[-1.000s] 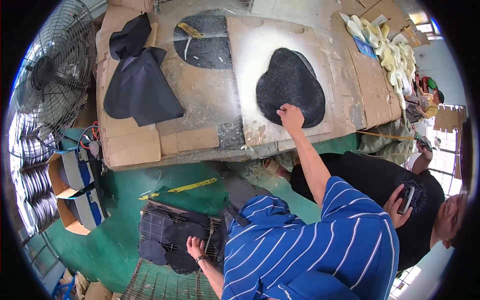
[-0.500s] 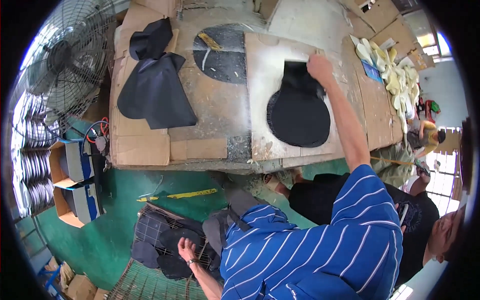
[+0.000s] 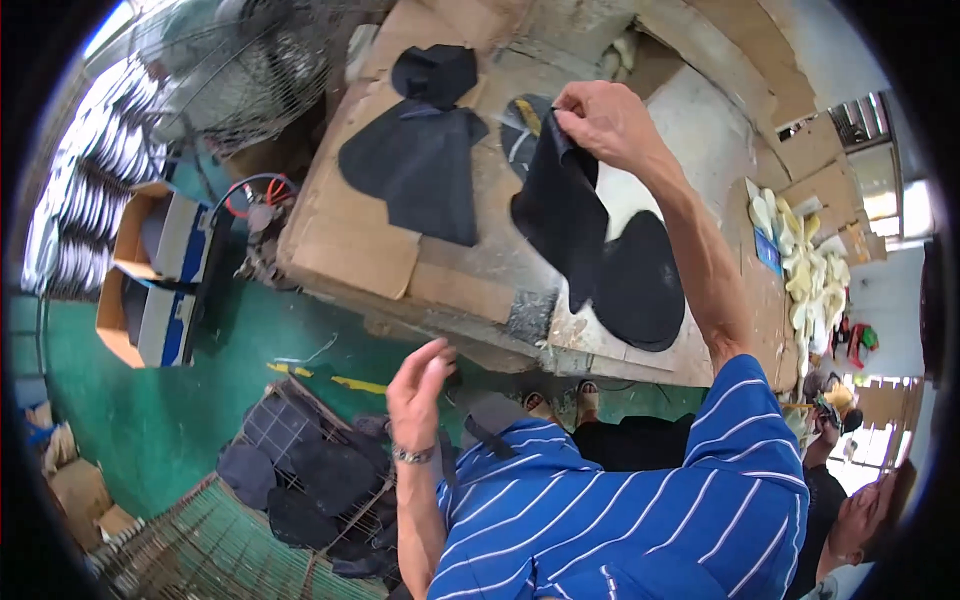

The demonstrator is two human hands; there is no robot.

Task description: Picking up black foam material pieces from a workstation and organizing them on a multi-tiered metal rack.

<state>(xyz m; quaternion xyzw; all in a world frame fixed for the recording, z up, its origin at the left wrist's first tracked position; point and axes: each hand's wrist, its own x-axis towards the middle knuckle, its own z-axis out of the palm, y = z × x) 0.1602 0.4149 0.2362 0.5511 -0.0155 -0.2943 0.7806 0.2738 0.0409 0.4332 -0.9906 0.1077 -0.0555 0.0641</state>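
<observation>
right hand: black sheet pinched by top edge, hung over worktop, likely so folds drop out | left hand: nothing gripped, fingers loose | black rounded pad: laid flat, probably for support, on white-dusted cardboard; sheet contact unclear

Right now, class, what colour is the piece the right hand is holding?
The held piece is black, seen best in the head view.

One held black piece, two open boxes, one fan, two sandals
</observation>
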